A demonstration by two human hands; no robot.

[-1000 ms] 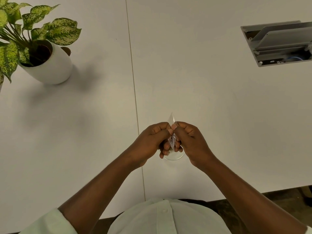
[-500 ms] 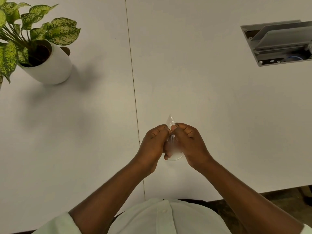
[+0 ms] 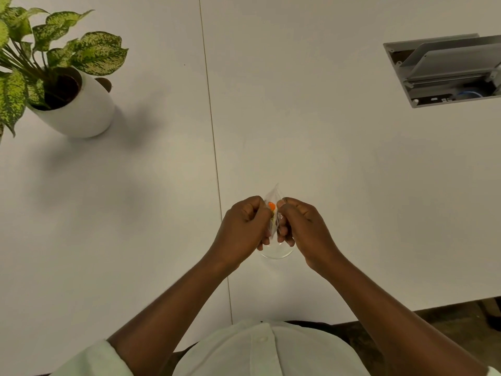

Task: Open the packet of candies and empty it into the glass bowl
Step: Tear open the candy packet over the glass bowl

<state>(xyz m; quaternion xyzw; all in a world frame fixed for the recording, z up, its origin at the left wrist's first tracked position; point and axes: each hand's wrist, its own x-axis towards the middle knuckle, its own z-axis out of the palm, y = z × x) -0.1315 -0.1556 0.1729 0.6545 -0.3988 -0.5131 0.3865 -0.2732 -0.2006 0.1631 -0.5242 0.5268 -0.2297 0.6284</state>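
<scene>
left hand: your fist is curled, knuckles up, thumb and index pinched on the packet from its left side
right hand: mirrored, curled, thumb tip pressed to the packet's right side
spacing: your hands sit knuckle to knuckle, fingertips nearly touching
forearms: both bare, angled inward from the lower corners to meet at centre
wrists: roughly straight, left slightly bent
sleeves: pale, pushed up at your elbows

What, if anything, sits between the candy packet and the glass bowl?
Nothing visible. The packet is pinched between left hand and right hand above the glass bowl, whose visible rim looks clear.
</scene>
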